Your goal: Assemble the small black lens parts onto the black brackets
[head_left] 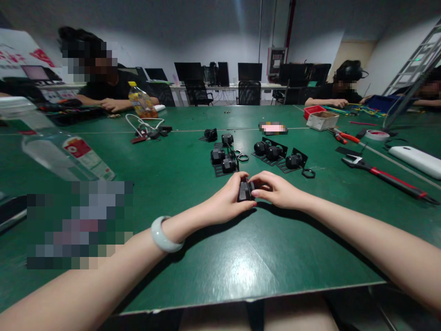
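A: Head view, and here we go: both hands meet over the near middle of the green surface [220, 248], with the black fitting [244, 191] between them!
B: What's the left hand [229, 198] doing?
A: Its grip is closed around the fitting, fingers over the far side, thumb on the near side. A pale bangle [166, 234] sits on that wrist.
B: And the right hand [276, 189]?
A: Pinching at the round end, thumb and curled fingers pressed in! The far side of that grip is hidden.
B: Just beyond the hands?
A: More black fittings on slotted brackets! One cluster [218, 156] stands to the left, another [274, 153] to the right. A loose ring [308, 174] lies by the right-hand cluster.
B: Over on the right?
A: A wrench [392, 180] with red and black on its handle, red-handled pliers [349, 137], a tape roll [377, 134] and a long white case [417, 161]!
B: Left side?
A: A big clear bottle [64, 154], and a white cable [146, 125] near a yellow-capped bottle [141, 103]. Across the surface, a person [105, 87] rests both forearms on it.
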The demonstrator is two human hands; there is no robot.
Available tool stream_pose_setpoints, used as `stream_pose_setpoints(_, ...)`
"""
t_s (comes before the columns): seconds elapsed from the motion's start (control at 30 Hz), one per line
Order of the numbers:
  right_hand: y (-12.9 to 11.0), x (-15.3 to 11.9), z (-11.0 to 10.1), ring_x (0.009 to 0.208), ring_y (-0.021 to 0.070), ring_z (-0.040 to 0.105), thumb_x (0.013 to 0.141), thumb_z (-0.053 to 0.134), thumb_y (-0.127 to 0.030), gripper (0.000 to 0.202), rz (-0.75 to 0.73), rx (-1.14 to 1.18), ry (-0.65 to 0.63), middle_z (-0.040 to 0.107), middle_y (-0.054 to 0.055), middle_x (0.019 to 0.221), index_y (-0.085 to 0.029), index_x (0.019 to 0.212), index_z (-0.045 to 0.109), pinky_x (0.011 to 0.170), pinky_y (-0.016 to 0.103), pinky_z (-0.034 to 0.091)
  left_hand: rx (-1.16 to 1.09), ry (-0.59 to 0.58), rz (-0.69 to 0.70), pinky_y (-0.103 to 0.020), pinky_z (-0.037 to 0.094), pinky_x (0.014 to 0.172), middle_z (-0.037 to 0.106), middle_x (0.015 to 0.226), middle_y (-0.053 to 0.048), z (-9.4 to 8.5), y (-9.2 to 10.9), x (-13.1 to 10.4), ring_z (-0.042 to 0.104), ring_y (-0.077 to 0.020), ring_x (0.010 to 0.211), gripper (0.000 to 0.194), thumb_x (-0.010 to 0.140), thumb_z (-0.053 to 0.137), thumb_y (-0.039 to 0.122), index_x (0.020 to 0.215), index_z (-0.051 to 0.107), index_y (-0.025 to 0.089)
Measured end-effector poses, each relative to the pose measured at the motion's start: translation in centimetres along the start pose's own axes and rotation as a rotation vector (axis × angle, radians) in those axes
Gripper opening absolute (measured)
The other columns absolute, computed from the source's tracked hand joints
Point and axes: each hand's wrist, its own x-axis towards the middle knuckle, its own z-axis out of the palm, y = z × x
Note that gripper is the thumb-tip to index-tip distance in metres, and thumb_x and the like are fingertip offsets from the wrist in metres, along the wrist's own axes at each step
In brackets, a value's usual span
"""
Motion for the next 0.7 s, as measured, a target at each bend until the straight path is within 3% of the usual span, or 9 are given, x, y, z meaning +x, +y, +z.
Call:
stream_pose_setpoints(0.3,0.08,0.04,0.04,0.079,0.0132,0.049,0.068,0.051,-0.033,0.028,0.037,0.008,0.013,0.050,0.005,0.086,-0.016,0.091,0.052,0.071,0.029,0.041,-0.015,0.011,-0.007,-0.031,0.035,0.082,0.038,0.104,-0.007,0.09,-0.11,-0.03,0.040,-0.0179,0.096,0.053,0.065,0.051,0.030,0.110,0.025,0.015)
stream_pose_setpoints(0.53,0.41,-0.06,0.11,0.085,0.0133,0.048,0.057,0.062,-0.026,0.046,0.056,0.292,-0.032,0.048,0.004,0.093,-0.018,0.098,0.043,0.073,0.029,0.042,-0.039,0.012,0.004,-0.033,0.034,0.083,0.039,0.103,-0.007,-0.06,0.25,-0.04,0.040,-0.0184,0.096,0.050,0.066,0.050,0.029,0.108,0.027,0.015)
stream_pose_setpoints(0.7,0.42,-0.04,0.05,0.084,0.0113,0.048,0.055,0.063,-0.018,0.046,0.038,0.366,-0.062,0.046,0.003,0.093,-0.020,0.097,0.043,0.074,0.029,0.042,-0.048,0.021,0.014,-0.034,0.033,0.084,0.039,0.103,-0.007,-0.11,0.45,-0.03,0.040,-0.0188,0.097,0.049,0.066,0.051,0.029,0.107,0.029,0.015)
